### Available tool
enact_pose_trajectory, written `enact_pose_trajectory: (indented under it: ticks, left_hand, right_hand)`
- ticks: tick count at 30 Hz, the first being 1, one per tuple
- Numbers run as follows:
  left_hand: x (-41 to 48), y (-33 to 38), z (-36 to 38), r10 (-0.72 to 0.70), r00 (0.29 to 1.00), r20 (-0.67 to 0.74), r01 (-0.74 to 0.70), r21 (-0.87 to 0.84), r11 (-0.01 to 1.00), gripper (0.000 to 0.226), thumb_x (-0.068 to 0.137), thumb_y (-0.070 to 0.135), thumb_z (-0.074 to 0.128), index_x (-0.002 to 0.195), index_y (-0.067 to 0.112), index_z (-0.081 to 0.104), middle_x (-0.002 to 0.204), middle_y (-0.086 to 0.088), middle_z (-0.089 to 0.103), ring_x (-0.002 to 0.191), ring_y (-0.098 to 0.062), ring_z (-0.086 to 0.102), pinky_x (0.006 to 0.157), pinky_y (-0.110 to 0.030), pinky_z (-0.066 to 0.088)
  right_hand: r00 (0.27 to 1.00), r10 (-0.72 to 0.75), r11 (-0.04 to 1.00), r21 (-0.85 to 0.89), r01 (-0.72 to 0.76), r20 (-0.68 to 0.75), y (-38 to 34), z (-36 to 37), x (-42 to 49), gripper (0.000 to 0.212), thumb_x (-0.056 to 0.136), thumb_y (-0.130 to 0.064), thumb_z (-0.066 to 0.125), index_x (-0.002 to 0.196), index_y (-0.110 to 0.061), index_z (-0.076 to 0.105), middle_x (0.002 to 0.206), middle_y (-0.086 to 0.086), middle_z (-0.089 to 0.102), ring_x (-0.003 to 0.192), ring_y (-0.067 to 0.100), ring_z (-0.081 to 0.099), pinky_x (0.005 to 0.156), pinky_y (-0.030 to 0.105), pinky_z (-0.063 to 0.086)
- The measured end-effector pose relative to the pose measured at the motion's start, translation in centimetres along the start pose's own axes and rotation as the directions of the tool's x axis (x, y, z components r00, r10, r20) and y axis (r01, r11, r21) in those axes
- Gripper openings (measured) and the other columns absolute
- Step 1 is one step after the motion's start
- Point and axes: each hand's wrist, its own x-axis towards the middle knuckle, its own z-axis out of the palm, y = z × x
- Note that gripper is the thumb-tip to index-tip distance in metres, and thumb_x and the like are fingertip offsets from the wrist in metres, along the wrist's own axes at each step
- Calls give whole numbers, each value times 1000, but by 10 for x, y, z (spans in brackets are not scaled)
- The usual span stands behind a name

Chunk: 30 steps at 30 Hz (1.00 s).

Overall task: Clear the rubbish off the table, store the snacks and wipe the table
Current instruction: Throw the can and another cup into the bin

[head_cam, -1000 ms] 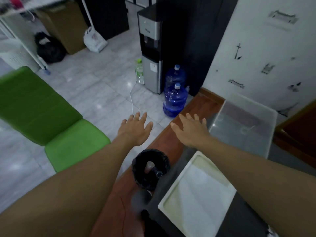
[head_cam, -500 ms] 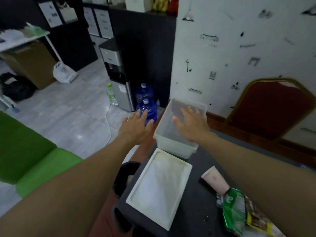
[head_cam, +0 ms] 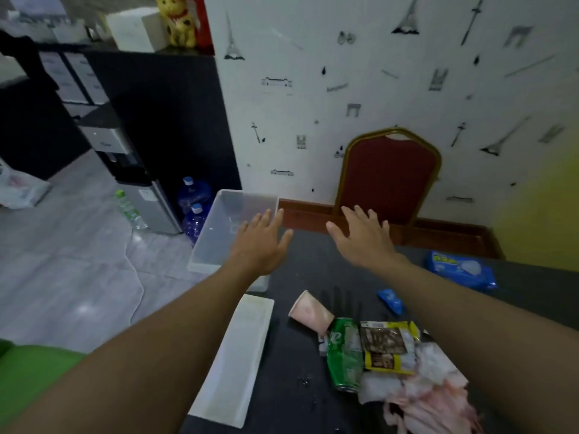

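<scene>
left hand [head_cam: 260, 244] now over bin [head_cam: 216, 236], right hand [head_cam: 363, 241] off it (spread)

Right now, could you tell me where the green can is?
Head view, lower right: the green can lies on the table between the pink cup and the yellow snack packet.

green can [head_cam: 343, 355], pink cup [head_cam: 310, 312], red chair [head_cam: 388, 177]
</scene>
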Motion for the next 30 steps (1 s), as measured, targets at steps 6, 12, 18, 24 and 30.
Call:
enact_pose_trajectory:
  ticks: [6,12,18,24,30]
  left_hand:
    - [1,51,29,60,997,40,-60,-13,998,66,102,54,25,158,22,10,164,-8,16,150,-28,19,121,-47,18]
    - [-9,60,77,43,985,165,-48,30,998,73,98,50,42,157,21,12,163,-9,19,145,-33,29,117,-48,29]
    - [-29,51,122,-13,957,290,7,20,1000,79,93,49,51,157,22,14,163,-9,19,144,-36,31,115,-50,32]
    - [-42,43,154,-147,936,321,168,-39,985,81,90,46,59,150,7,23,151,-15,40,131,-38,47,106,-49,43]
    - [-49,31,172,-183,942,282,224,-120,967,47,95,37,56,131,9,46,130,-15,59,116,-34,58,95,-46,49]
  right_hand:
    - [997,78,997,25,-78,-4,57,3,-24,73,99,-65,33,158,-22,25,165,6,24,151,30,20,121,53,17]
    - [989,81,996,34,-86,122,88,27,-47,79,95,-67,46,157,-20,27,155,7,42,139,30,42,110,48,40]
    - [960,39,999,7,-43,277,95,64,-64,81,91,-62,59,155,-22,30,152,8,44,136,31,44,107,45,42]
    - [911,23,999,-32,-11,411,93,106,-77,86,89,-55,65,157,-21,26,150,11,44,137,33,42,106,43,38]
    - [884,33,994,-109,20,466,89,130,-80,85,87,-50,68,156,-20,28,150,10,43,136,33,42,107,43,37]
